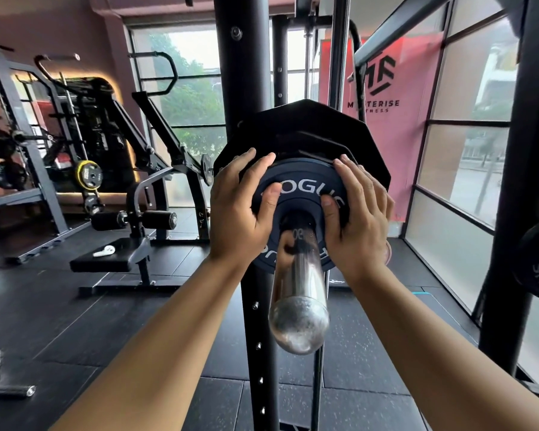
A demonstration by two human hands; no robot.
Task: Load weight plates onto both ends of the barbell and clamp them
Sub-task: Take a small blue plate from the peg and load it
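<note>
Both hands, left hand [240,209] and right hand [360,213], grip the small plate [305,189] by its rim, between them on the barbell sleeve [299,293]. Judgement: push evenly, square to the sleeve, until flush against the big black plate [308,129] behind; clamp not yet fitted.

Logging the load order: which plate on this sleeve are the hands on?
The small round Rogue plate, gripped by left hand and right hand; the larger angular black plate sits behind it.
</note>
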